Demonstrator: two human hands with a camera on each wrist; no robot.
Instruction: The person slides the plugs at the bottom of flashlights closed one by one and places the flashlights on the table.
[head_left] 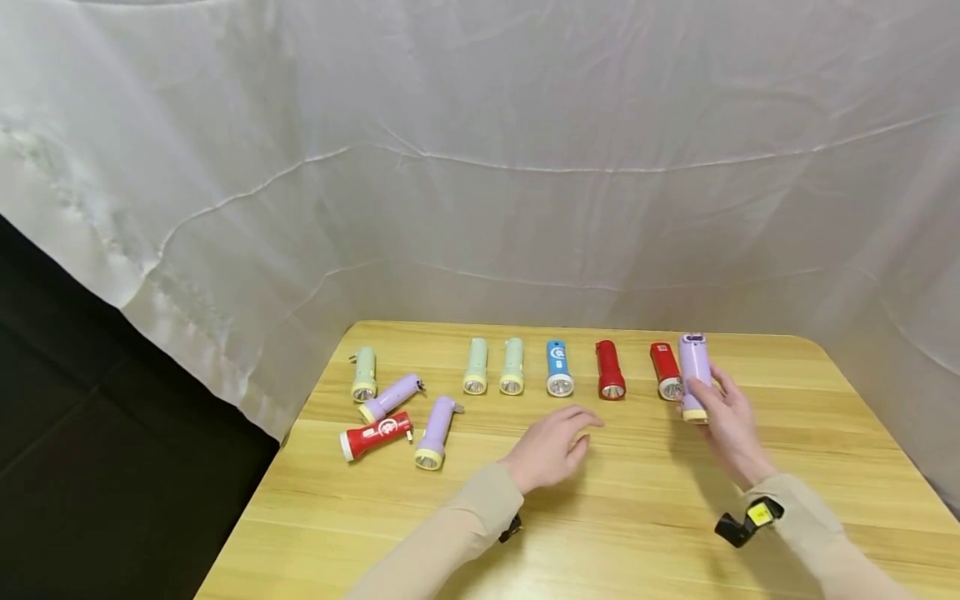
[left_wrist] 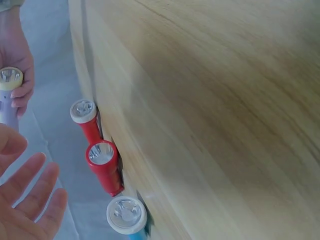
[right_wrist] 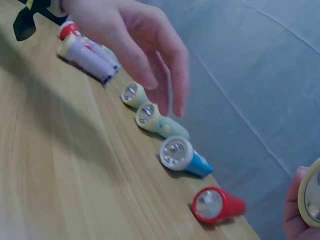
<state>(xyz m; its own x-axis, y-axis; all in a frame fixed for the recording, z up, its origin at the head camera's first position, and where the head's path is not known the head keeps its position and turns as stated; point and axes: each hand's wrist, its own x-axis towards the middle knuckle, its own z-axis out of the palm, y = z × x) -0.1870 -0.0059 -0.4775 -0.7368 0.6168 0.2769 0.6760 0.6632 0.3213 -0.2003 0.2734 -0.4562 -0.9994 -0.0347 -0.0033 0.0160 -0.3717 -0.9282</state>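
My right hand [head_left: 729, 421] grips a purple flashlight [head_left: 694, 371] with a yellow head, held upright over the right part of the table, its lens end down. In the head view it overlaps a red flashlight with a white head [head_left: 664, 367]. My left hand [head_left: 553, 446] hovers over the middle of the table, fingers loosely spread with nothing in them. Beyond it, in a row, lie an all-red flashlight [head_left: 610, 368], a blue flashlight [head_left: 558, 365] and two mint green flashlights. The left wrist view shows the left fingers [left_wrist: 37, 192] apart and bare.
On the table's left side lie another green flashlight [head_left: 364, 372], two purple flashlights, one of them [head_left: 437, 433] nearer the front, and a red flashlight with a white head [head_left: 377, 435]. A pale cloth [head_left: 570, 217] hangs behind the wooden table [head_left: 615, 542].
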